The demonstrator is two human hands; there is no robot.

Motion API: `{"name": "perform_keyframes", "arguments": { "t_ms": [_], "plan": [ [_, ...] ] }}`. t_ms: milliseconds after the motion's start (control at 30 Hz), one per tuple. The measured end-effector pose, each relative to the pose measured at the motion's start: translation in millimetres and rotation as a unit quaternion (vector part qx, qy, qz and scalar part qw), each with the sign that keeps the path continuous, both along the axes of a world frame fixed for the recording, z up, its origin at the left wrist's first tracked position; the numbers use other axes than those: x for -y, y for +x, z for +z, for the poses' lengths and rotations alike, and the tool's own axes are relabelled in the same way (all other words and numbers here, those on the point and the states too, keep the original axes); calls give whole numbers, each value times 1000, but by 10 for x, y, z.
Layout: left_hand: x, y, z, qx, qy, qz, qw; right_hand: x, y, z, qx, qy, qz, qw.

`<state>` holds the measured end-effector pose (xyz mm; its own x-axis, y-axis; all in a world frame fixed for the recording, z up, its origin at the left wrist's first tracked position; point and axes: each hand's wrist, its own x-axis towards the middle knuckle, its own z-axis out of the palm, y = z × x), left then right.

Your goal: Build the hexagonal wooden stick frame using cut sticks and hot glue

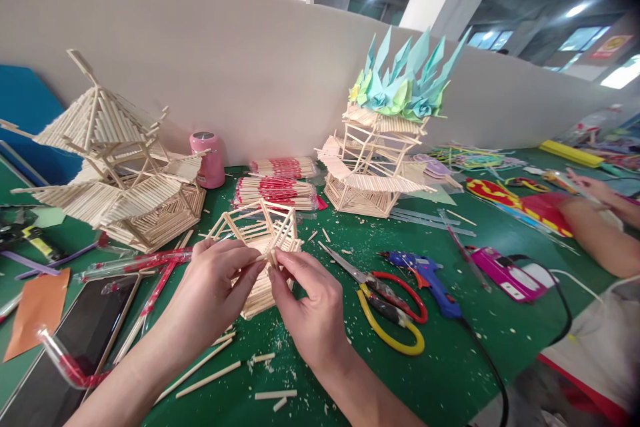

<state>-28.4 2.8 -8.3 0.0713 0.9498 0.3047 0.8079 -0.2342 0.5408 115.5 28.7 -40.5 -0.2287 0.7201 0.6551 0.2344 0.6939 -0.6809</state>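
A small, partly built frame of thin wooden sticks (257, 300) stands on the green table in front of me. At its near upper edge, my left hand (223, 277) and my right hand (313, 293) meet, each with thumb and fingers pinched. Between the fingertips is a short piece of wooden stick (271, 258), close against the frame; whether it touches the frame is hidden. To the right lie scissors (385, 297) with red and yellow handles and a blue hot glue gun (430, 273). Loose sticks (209, 379) and cut bits lie below my hands.
A roofed stick pavilion (120, 167) stands left; another stick model (375, 167) with folded paper on top stands behind right. Wrapped stick bundles (275, 192) and a pink cup (208, 160) sit near the partition. A tablet (75, 347) lies left. Another person's arm (595, 233) is at right.
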Motion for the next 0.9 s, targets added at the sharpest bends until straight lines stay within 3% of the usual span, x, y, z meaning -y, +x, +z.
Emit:
{"name": "perform_keyframes", "arguments": {
  "t_ms": [733,900],
  "plan": [
    [-30,85,122,33,53,63,996,-44,-7,-14,-7,-7,-6,1000],
    [-43,48,118,116,24,94,988,-56,-12,-2,1,-8,-12,1000]
  ]
}}
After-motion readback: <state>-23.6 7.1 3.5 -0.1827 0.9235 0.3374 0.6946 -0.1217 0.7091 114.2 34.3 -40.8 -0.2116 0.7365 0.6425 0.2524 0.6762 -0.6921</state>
